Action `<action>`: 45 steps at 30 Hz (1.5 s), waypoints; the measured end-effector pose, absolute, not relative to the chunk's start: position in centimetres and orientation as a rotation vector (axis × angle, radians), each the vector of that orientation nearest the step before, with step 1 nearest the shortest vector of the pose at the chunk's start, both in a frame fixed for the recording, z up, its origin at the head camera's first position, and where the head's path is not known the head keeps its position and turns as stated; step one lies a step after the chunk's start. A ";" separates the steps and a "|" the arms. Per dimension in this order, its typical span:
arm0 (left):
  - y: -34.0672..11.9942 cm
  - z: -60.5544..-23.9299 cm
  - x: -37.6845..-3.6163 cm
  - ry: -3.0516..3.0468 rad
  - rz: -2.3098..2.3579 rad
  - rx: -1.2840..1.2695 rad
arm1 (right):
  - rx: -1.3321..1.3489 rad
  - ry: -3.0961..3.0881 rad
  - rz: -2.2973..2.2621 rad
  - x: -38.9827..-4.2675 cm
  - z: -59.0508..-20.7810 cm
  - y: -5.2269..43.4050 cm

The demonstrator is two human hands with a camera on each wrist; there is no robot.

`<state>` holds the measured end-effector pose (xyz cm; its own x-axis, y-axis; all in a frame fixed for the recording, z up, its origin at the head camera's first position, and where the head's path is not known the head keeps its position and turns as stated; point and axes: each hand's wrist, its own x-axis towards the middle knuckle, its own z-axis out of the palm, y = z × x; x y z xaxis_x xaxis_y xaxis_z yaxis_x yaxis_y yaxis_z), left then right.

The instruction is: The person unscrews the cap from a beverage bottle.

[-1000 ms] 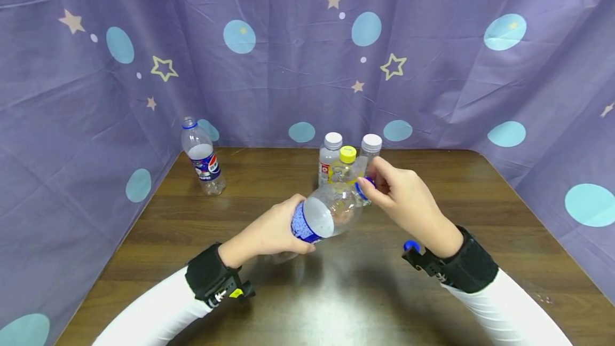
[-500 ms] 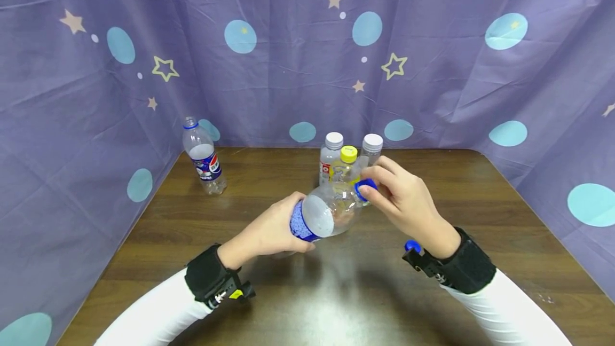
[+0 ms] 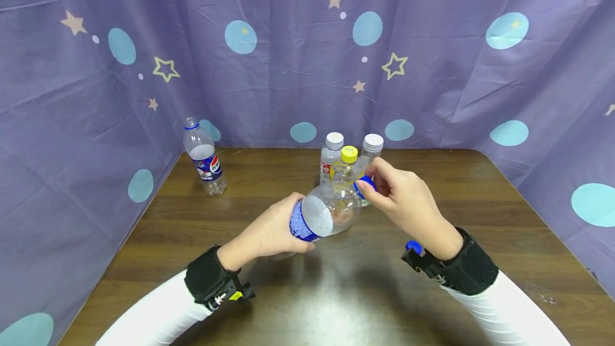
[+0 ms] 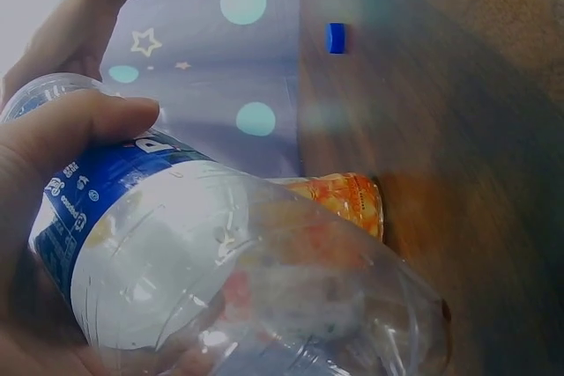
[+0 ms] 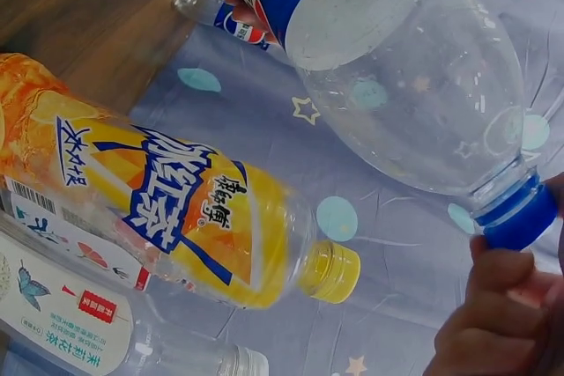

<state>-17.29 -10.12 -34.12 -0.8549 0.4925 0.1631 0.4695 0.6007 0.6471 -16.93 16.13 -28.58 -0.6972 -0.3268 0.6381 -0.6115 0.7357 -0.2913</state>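
My left hand (image 3: 271,228) grips an empty clear bottle with a blue label (image 3: 323,215) (image 4: 238,270) (image 5: 397,85), tilted above the wooden table (image 3: 336,292), neck pointing away and to the right. My right hand (image 3: 401,199) pinches the bottle's blue cap (image 3: 364,185) (image 5: 520,213) with thumb and fingers. The cap sits on the neck. In the left wrist view my thumb (image 4: 79,129) lies over the blue label.
Three capped bottles stand behind the hands: a white-capped one (image 3: 330,156), a yellow-capped orange one (image 3: 347,162) (image 5: 194,217), another white-capped one (image 3: 371,149). An uncapped Pepsi bottle (image 3: 204,158) stands far left. A loose blue cap (image 3: 414,247) (image 4: 335,38) lies by my right wrist. Purple curtain (image 3: 307,52) surrounds the table.
My right fingers have shifted round the blue cap, opening out half a second ago and now closing on it again. The left hand and bottle have hardly moved.
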 end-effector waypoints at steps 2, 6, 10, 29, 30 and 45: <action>-10.1 -34.2 -17.3 2.785 1.110 0.836 | 0.749 -2.356 0.662 -16.9 -28.6 16.2; -10.1 -34.2 -17.4 2.780 1.121 0.829 | 0.809 -2.318 0.651 -17.0 -28.8 16.3; -9.9 -34.3 -17.5 2.770 1.125 0.826 | 0.814 -2.260 0.651 -17.0 -28.9 16.3; -9.8 -34.5 -17.5 2.766 1.108 0.821 | 0.748 -2.214 0.705 -16.9 -29.3 16.2; -9.8 -34.5 -17.5 2.762 1.110 0.818 | 0.758 -2.209 0.704 -16.9 -29.4 16.2; -9.8 -34.6 -17.5 2.735 1.150 0.847 | 0.720 -2.161 0.687 -16.7 -29.3 15.9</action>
